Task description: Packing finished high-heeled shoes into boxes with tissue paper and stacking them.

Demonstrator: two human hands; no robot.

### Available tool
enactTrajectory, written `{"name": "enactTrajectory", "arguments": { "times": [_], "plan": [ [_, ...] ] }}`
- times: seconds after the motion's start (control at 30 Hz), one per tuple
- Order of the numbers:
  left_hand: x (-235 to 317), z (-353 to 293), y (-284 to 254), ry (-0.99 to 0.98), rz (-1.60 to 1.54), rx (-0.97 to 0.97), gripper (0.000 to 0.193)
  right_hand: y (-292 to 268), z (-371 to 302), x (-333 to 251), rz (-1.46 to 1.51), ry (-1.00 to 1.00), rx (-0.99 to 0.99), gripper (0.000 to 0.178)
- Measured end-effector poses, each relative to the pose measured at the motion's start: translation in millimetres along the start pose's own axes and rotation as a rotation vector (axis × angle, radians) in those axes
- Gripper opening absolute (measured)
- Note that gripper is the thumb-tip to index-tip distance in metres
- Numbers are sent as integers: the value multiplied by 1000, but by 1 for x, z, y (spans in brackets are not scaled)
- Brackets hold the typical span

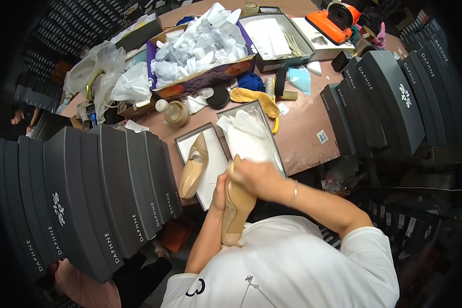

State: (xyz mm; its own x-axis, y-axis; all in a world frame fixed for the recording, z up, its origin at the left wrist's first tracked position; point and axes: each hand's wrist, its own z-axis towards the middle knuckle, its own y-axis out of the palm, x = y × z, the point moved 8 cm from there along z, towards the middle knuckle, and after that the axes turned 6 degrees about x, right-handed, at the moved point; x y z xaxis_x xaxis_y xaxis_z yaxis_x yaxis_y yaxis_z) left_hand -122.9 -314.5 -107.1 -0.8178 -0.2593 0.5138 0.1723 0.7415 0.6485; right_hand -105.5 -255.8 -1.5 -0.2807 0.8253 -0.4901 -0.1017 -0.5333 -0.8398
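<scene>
Head view of a shoe-packing bench. The left hand (219,191) and the right hand (255,177) hold a beige high-heeled pump (236,205) upright before the person's chest, just off the near edge of the brown tabletop (305,128). The left fingers are clamped around the shoe's side; the right fingers are closed over its upper end, though blur hides the exact grip.

A second beige pump (194,167) lies on its side in an open white-lined shoebox half (215,172) at the tabletop's near edge. Just beside it, to the right, a second open tray (272,141) holds crumpled white tissue paper (244,133).

Stacks of dark grey lidded shoeboxes (97,190) with white lettering on their end faces stand to the left. A similar row of grey boxes (390,97) stands to the right.

Farther back sit a purple-walled carton (210,77) filled with white paper wadding, a grey open box (280,38) holding white sheets, an orange tape dispenser (336,20), a small tan glue bottle (173,111) and a yellow shoe insole (256,100). A small white square label (322,136) lies flat on the tabletop near the right-hand boxes.
</scene>
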Motion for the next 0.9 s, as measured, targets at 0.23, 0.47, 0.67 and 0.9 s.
{"name": "enactTrajectory", "arguments": {
  "times": [0.23,0.47,0.67,0.9],
  "plan": [
    [-6,17,-3,-59,-17,-97,59,-7,31,36,106,90,145,16],
    [-22,17,-19,-116,-127,-88,59,6,7,26,146,24,152,16],
    [1,5,3,-96,-165,26,58,3,-11,1,127,-81,-125,13],
    [3,3,6,-84,-62,-99,58,-6,-9,10,171,-183,-1,8]
  ]
}}
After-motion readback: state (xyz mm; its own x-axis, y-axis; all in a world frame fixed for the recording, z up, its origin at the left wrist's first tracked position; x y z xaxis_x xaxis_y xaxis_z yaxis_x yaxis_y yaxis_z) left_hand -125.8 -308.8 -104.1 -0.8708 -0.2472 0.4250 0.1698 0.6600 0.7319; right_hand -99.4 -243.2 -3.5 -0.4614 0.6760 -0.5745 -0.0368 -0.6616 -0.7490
